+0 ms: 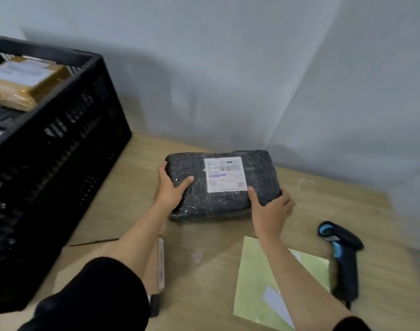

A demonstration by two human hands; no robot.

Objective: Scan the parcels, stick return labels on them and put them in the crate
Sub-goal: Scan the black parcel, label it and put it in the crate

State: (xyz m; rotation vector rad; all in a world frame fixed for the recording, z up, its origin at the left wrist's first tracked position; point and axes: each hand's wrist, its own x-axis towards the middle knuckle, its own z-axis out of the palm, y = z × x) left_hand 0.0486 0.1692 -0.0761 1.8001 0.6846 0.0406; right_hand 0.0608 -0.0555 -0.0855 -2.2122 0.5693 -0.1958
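A black plastic-wrapped parcel (259, 180) with a white shipping label (225, 173) lies on the wooden table near the wall. My left hand (170, 187) grips its left end, thumb on top and fingers round the edge. My right hand (271, 209) grips its near right corner, thumb on top beside the label. The black crate (60, 149) stands at the left and holds a brown taped parcel (25, 84). A black and blue barcode scanner (342, 256) lies on the table to the right. A pale green label sheet (256, 283) lies in front of the parcel.
A flat cardboard parcel (92, 254) lies under my left forearm, next to the crate. The grey wall runs close behind the table (371, 223). Bare tabletop shows between the black parcel and the green sheet.
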